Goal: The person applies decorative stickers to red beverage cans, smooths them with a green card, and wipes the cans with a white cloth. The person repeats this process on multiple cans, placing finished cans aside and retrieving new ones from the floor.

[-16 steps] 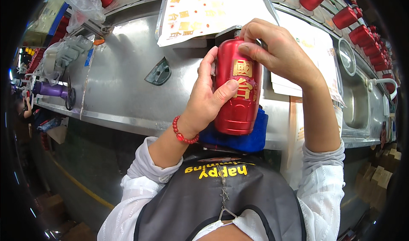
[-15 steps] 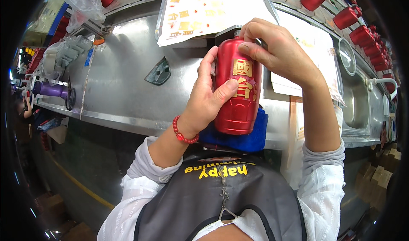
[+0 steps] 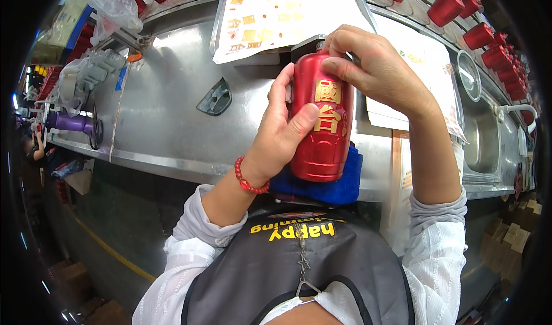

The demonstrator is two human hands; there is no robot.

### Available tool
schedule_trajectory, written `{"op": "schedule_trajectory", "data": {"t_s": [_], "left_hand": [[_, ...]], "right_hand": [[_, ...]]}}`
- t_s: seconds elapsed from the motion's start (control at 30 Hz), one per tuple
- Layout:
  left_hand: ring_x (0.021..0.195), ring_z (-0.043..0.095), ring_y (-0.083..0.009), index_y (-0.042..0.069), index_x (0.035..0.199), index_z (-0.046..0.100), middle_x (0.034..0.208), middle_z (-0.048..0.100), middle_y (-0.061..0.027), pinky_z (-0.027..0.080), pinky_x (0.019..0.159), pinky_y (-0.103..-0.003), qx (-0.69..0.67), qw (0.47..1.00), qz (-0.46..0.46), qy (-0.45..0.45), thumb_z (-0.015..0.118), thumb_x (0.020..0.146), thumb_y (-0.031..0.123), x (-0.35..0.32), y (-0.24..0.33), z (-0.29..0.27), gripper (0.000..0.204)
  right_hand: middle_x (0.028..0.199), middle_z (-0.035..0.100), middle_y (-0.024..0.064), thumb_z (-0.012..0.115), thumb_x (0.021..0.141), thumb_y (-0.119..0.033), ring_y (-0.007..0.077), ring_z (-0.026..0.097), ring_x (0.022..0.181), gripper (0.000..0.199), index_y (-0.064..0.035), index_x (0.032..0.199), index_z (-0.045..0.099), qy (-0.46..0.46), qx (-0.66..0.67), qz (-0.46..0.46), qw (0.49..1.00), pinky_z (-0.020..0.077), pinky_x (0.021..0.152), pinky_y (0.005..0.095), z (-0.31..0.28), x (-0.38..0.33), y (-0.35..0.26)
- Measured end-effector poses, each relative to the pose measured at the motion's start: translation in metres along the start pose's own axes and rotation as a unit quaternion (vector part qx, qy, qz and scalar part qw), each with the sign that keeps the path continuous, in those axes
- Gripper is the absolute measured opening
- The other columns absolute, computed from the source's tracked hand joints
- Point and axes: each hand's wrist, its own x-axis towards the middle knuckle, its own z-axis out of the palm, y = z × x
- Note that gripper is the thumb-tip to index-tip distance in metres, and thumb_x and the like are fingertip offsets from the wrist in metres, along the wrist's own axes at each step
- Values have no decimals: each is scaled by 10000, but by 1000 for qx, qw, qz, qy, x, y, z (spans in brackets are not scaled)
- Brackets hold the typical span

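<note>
Red glossy bottle [image 3: 319, 124] with raised gold characters on its side stands upright in front of the person's chest, its base resting on a folded blue cloth [image 3: 339, 187] at the near edge of the long stainless-steel bench [image 3: 167, 124]. Left hand [image 3: 282, 138] wraps the lower body from the left, thumb pressed across the front and fingers [image 3: 280, 92] curled round the far side, so they are clamped on the bottle. A red bead bracelet [image 3: 248, 181] circles that wrist. Right hand [image 3: 374, 66] comes over from the right and grips the bottle's shoulder and top, its fingers [image 3: 339, 66] closed on the cap area; the cap itself is mostly hidden beneath them.

Behind the bottle lies a clear-covered sheet of gold labels [image 3: 276, 14]. A row of red caps [image 3: 460, 20] runs along the bench's far edge. Farther left sit a grey glove [image 3: 92, 75] and a purple-handled tool [image 3: 72, 122].
</note>
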Motion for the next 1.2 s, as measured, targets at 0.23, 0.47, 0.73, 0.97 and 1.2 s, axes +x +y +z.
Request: {"op": "schedule_trajectory", "data": {"t_s": [0.23, 0.47, 0.73, 0.97, 1.2], "left_hand": [[1331, 481, -252, -16, 1564, 115, 1488, 375, -196, 435, 1105, -389, 41, 999, 0, 8, 716, 959, 238, 1, -5, -1, 890], [1310, 503, -256, -18, 1564, 112, 1480, 382, -200, 448, 1092, -389, 35, 999, -5, 10, 708, 962, 226, 1, -1, 2, 882], [1336, 477, -260, -37, 1568, 109, 1475, 363, -199, 429, 1109, -389, 79, 997, 1, 9, 689, 972, 249, 1, -5, -1, 879], [1336, 478, -260, -32, 1570, 109, 1478, 351, -197, 428, 1110, -392, 84, 996, 10, 11, 683, 975, 248, 1, -7, -2, 873], [1340, 468, -268, -32, 1549, 186, 1437, 421, -211, 410, 1118, -391, 8, 999, 1, 33, 679, 980, 264, 4, -2, -1, 808]], "right_hand": [[922, 630, 112, 704, 940, -174, 238, 617, 801, 247, 1, 864, 549, 10, 5, -19, 1000, 528, 720, 342, 0, 0, 0], [915, 627, 111, 703, 938, -160, 241, 620, 802, 235, -6, 859, 543, 12, 10, -14, 1000, 526, 711, 337, 1, -1, 1], [909, 630, 120, 712, 924, -140, 257, 627, 807, 212, 1, 871, 563, 27, 5, -25, 999, 526, 716, 344, 1, -2, -1], [952, 654, 126, 647, 969, -137, 254, 638, 843, 154, 8, 962, 596, 35, 16, 18, 999, 529, 753, 356, 2, -3, -3], [1125, 662, 174, 563, 1039, -271, 257, 639, 1030, 398, 28, 1302, 576, 126, 29, 116, 985, 501, 918, 360, 2, -35, -14]]}}
